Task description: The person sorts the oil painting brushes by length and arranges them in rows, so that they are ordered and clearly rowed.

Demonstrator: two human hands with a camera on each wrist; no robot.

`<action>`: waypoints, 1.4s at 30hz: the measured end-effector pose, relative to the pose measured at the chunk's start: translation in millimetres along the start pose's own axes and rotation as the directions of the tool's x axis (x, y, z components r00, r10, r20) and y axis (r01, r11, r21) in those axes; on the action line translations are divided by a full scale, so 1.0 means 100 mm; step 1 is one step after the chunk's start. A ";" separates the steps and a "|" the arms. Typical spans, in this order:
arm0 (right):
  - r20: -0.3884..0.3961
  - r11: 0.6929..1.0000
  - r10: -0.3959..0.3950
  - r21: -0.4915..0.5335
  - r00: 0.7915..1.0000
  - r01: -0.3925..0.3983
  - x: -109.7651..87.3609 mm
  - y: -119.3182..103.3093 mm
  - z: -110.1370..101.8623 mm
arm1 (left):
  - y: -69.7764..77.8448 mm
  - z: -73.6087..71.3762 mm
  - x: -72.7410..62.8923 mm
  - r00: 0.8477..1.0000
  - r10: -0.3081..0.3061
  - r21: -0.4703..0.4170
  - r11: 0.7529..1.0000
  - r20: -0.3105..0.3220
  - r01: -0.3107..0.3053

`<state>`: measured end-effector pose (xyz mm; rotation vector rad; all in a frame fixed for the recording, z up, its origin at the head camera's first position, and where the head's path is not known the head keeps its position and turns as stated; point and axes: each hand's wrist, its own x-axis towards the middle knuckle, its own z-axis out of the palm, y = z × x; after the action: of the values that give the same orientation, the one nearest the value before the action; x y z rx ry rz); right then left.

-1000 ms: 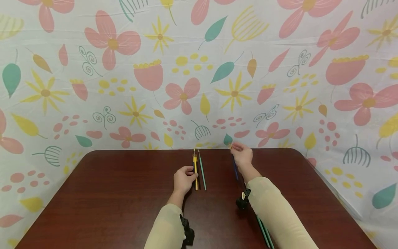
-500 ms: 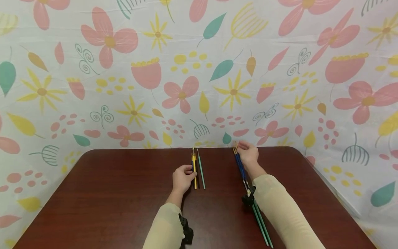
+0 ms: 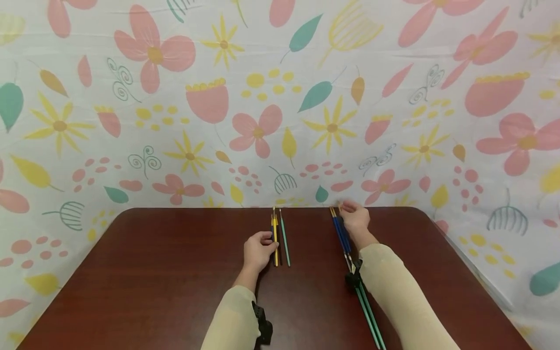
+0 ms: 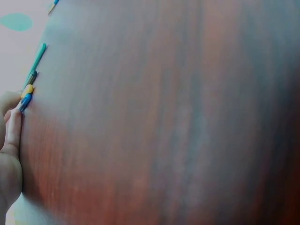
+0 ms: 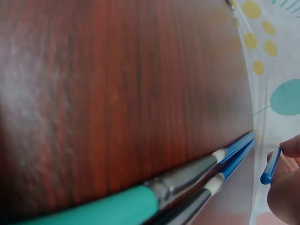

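My left hand (image 3: pixel 258 251) is at the middle of the table, its thumb and fingers pinching a yellow paintbrush (image 3: pixel 276 261) and a blue paintbrush (image 4: pixel 26 100) beside it. Right next to these lie a dark paintbrush (image 3: pixel 280 258) and a teal paintbrush (image 3: pixel 285 240). Near the far edge, my right hand (image 3: pixel 355 218) pinches a slim blue paintbrush (image 5: pixel 270 169) between thumb and fingertips. Two more blue paintbrushes (image 3: pixel 338 227) lie just left of that hand, side by side on the table. Part of the held brush is hidden by the hand in the head view.
Green-handled paintbrushes (image 3: pixel 367 315) lie below the blue ones, partly under the right forearm, their ends meeting. The dark wooden table (image 3: pixel 166 282) ends at a flower-patterned cloth (image 3: pixel 258 73) behind it. Each wrist carries a small black camera (image 3: pixel 264 324).
My right hand has shifted rightward from the blue paintbrushes now lying on the table, and pinches another blue one. My left hand stays in place at the brushes.
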<state>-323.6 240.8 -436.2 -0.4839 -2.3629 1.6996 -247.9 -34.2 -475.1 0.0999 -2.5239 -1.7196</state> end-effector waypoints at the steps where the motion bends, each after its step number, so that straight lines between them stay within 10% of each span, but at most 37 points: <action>1: 0.000 1.000 0.000 -0.006 1.000 0.000 0.01 0.01 0.00 | 0.00 0.00 0.00 1.000 -0.002 -0.001 1.000 0.003 0.002; 42: 0.062 0.995 0.003 -0.099 0.998 0.003 0.11 0.16 0.07 | 0.01 -0.01 0.03 1.000 0.012 0.021 1.000 -0.010 -0.012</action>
<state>-333.3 243.4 -454.1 -0.4535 -2.5006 1.6257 -250.5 -35.3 -474.1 0.0942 -2.5304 -1.6849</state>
